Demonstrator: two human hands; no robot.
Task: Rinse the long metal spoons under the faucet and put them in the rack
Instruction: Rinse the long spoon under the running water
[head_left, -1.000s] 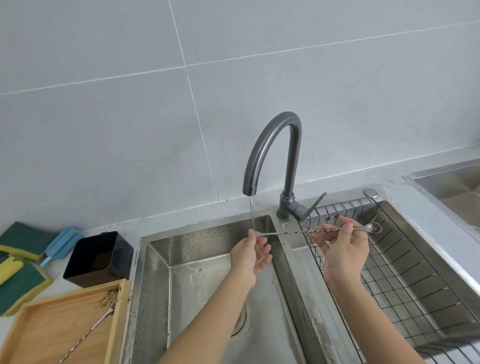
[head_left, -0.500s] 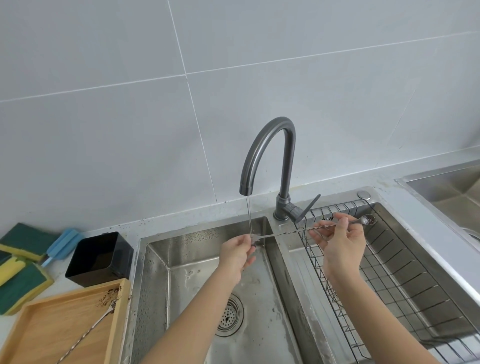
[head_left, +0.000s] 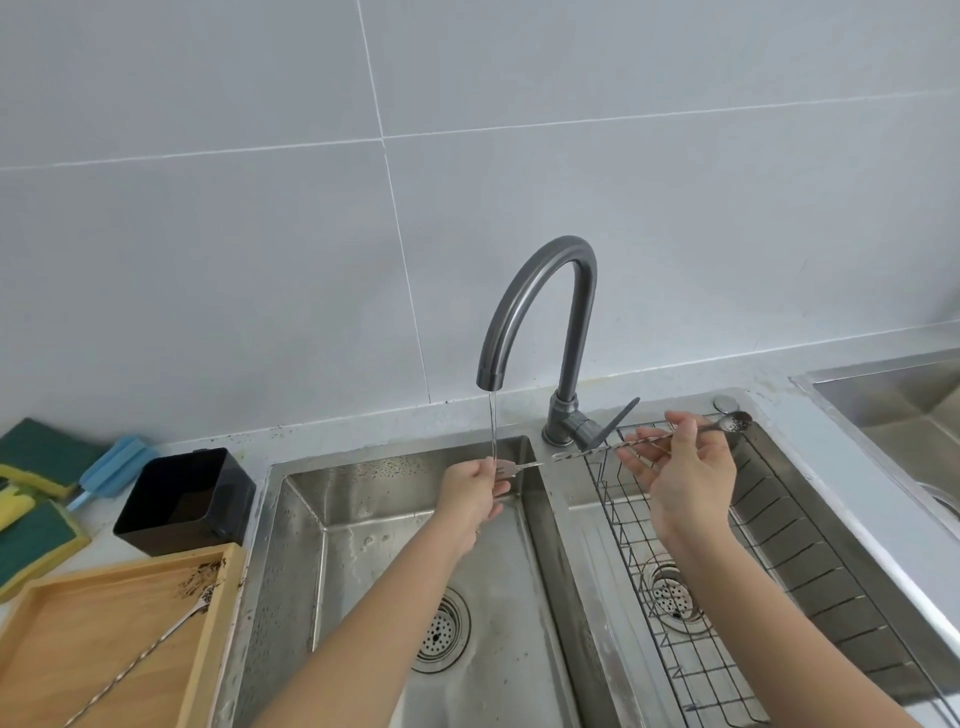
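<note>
The faucet (head_left: 540, 317) stands at 12 o'clock behind the divider between my two sink basins. The left basin (head_left: 374, 525) lies at 6 o'clock; the rack (head_left: 727, 597) sits in the right basin at 4 o'clock. At 9 o'clock the bin (head_left: 182, 499) stands behind the tray (head_left: 104, 639), which holds one spoon (head_left: 135, 667). The sponges (head_left: 36, 499) lie farther left.
</note>
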